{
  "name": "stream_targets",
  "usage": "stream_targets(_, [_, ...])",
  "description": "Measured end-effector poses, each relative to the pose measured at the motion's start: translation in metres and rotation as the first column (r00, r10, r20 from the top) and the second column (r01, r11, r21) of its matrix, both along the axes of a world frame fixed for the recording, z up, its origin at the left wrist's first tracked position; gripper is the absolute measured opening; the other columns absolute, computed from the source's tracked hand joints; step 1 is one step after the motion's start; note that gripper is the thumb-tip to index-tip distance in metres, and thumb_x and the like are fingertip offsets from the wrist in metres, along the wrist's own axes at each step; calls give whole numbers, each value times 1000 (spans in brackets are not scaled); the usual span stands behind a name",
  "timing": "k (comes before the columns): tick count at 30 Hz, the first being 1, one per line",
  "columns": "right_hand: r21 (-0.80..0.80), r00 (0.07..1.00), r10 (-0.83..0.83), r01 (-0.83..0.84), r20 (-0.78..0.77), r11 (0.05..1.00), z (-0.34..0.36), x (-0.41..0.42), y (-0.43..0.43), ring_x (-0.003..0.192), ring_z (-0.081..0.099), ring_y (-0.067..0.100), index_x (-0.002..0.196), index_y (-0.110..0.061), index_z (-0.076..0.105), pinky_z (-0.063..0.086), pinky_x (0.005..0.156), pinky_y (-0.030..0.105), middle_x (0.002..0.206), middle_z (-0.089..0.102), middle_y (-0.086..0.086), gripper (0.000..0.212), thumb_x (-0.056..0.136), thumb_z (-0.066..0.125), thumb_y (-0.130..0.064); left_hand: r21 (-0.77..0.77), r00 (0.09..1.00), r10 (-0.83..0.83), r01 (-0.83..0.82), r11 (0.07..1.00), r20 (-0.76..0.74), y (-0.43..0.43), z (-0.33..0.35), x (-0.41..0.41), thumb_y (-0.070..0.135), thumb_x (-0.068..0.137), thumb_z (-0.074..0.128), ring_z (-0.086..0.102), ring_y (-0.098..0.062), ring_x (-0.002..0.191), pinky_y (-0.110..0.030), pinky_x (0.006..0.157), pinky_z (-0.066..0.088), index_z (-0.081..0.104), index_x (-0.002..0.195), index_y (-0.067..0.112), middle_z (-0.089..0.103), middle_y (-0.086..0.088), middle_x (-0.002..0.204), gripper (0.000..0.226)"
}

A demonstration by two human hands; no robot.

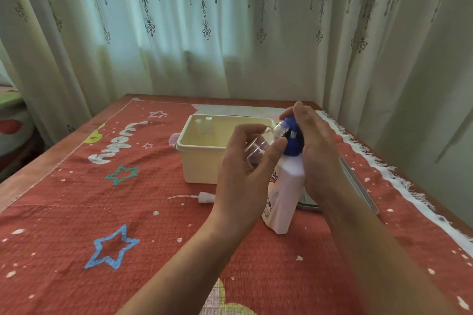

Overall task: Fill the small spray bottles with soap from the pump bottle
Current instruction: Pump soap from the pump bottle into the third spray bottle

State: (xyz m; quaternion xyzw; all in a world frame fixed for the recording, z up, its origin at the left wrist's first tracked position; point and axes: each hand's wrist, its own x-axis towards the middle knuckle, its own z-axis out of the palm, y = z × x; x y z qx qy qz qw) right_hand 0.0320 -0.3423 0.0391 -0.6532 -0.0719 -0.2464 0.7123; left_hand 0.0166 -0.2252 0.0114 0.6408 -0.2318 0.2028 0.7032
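One spray bottle (263, 144) is tilting in the curled left fingers (245, 130), neck toward the pump (294, 142) under flat right fingers (305, 116).

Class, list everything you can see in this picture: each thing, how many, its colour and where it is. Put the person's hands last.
pump bottle: one, white with blue pump head, upright on the cloth, right of centre
small spray bottle: one, clear, uncapped, tilted, neck at the pump spout
spray nozzle: one, white with thin tube, lying on the cloth before the box
box: one, cream, open, mid-table
small bottles: two, whitish, standing in the box's far left corner
tablecloth: one, red with stars
flat grey item: one, behind the pump bottle; unidentifiable
curtains: pale, patterned, behind the table
left hand: grip around the small spray bottle
right hand: pressed over the pump head
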Motion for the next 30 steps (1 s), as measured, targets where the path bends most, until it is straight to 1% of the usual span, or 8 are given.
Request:
stream_targets(3, [-47,1000,16,-16,3,999,1,2,-1,76,60,9,81,-23,64,52,68,27,83,63,-4,25,101,48,-24,14,1000,-15,15,1000,-6,0,-2,-1,28,94,66,66,-10,85,-29,75,55,59,108,23,66,10,96,17])
stream_targets(6, [-81,1000,1,0,13,997,5,2,-1,71,56,6,76,-18,61,49,64,23,76,61,-6,30,99,44,-10,40,1000,-10,11,999,-14,-1,-4,-2,32,94,65,64,-12,86,-25,75,53,56,109,26,64,11,97,18])
stream_targets(12, [-51,1000,-25,25,-3,998,1,-2,1,72,64,3,88,-23,65,56,65,20,84,66,-9,26,100,46,-35,0,1000,-23,23,1000,11,-1,1,-2,27,94,65,67,-3,88,-23,75,55,58,107,22,66,12,97,15])
stream_targets(15, [-79,999,-39,39,3,996,1,0,-1,76,63,1,94,-24,64,54,66,18,91,63,-9,18,101,47,-23,21,1000,-17,17,1000,12,-2,-1,-1,30,94,64,66,-3,89,-23,76,55,57,108,23,65,13,100,17])
stream_targets(20, [-64,997,-69,68,-23,996,3,2,-1,71,60,0,91,-20,61,52,64,19,77,63,-14,14,98,49,-14,24,1000,-11,11,1000,-2,-1,-5,0,31,94,64,67,-7,91,-22,76,55,57,109,24,66,13,97,17])
stream_targets(24, [-4,997,-48,48,-60,999,3,0,0,67,63,1,97,-16,64,54,65,20,72,65,-16,24,98,51,-37,-7,1000,-24,24,1000,12,-2,-1,0,26,95,65,68,-8,90,-23,75,55,59,109,19,68,8,97,18])
stream_targets(27, [-2,996,-55,55,-67,999,3,0,-1,66,63,-2,108,-12,62,52,58,14,78,65,-14,20,99,51,-25,8,1000,-27,27,1000,2,-2,-3,0,28,95,64,67,-8,88,-25,74,54,58,109,22,67,9,96,16])
stream_targets(30, [-7,996,-51,50,-72,999,4,1,-1,62,62,-6,107,-12,59,52,58,12,65,65,-23,13,98,50,-14,10,999,-29,29,1000,-13,-2,-5,0,31,94,64,66,-7,88,-23,75,54,57,109,23,66,9,96,18])
